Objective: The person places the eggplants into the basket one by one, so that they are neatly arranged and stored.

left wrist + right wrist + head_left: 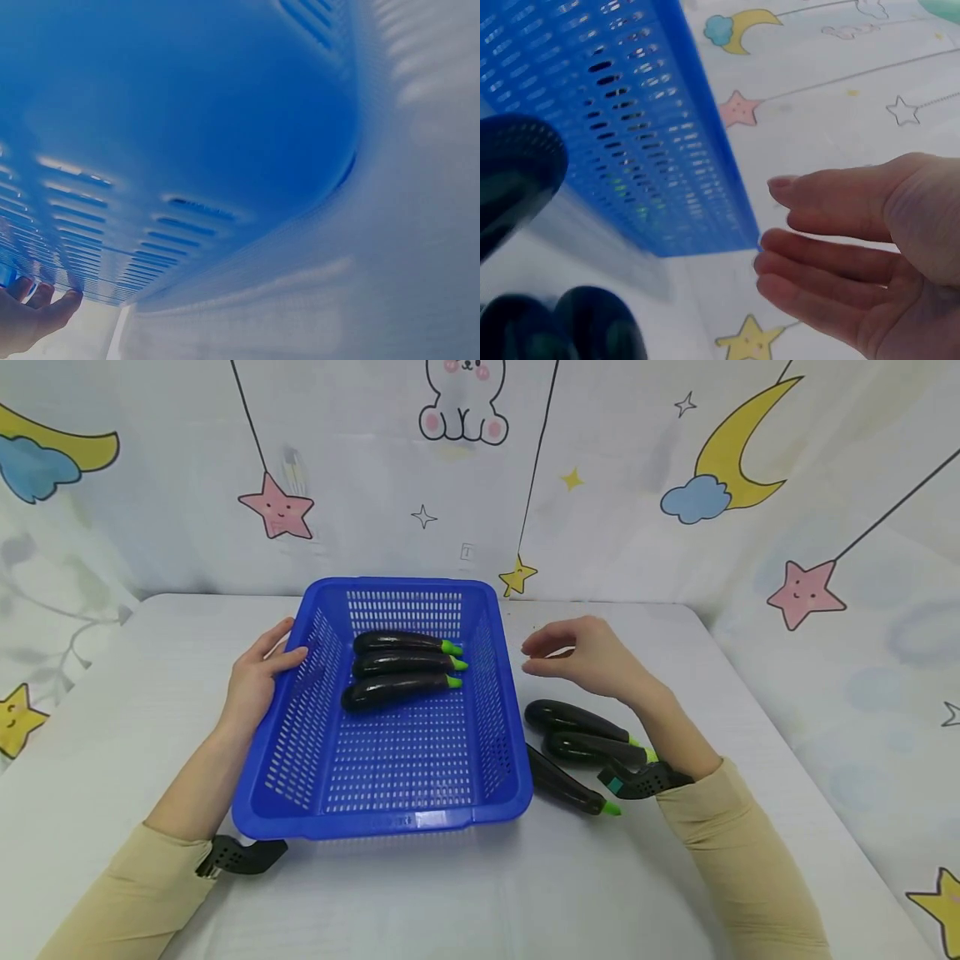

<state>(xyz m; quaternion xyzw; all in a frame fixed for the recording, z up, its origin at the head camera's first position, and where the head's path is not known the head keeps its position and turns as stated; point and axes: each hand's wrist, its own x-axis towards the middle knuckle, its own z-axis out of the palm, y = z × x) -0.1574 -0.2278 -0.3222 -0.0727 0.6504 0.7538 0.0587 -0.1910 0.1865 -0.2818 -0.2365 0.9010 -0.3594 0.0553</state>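
A blue plastic basket (pixel 397 752) with slotted walls stands in the middle of the head view. Inside lie three dark eggplants (pixel 397 662) with green stems, side by side toward the far end. My left hand (pixel 255 681) holds the basket's left rim, thumb over the edge and fingers outside; in the left wrist view its fingertips (pixel 71 296) are against the slotted wall. Off the basket's right side hovers my right hand (pixel 588 656), fingers loosely bent with a gap to the thumb and nothing between. Just nearer than it, three more eggplants (pixel 577 720) lie on the table.
The white table (pixel 375 902) meets a pale wall covering (pixel 360 460) printed with stars, moons and a bear. One eggplant (pixel 562 783) lies partly behind the basket's right rim. Each wrist wears a black camera strap (pixel 645 779).
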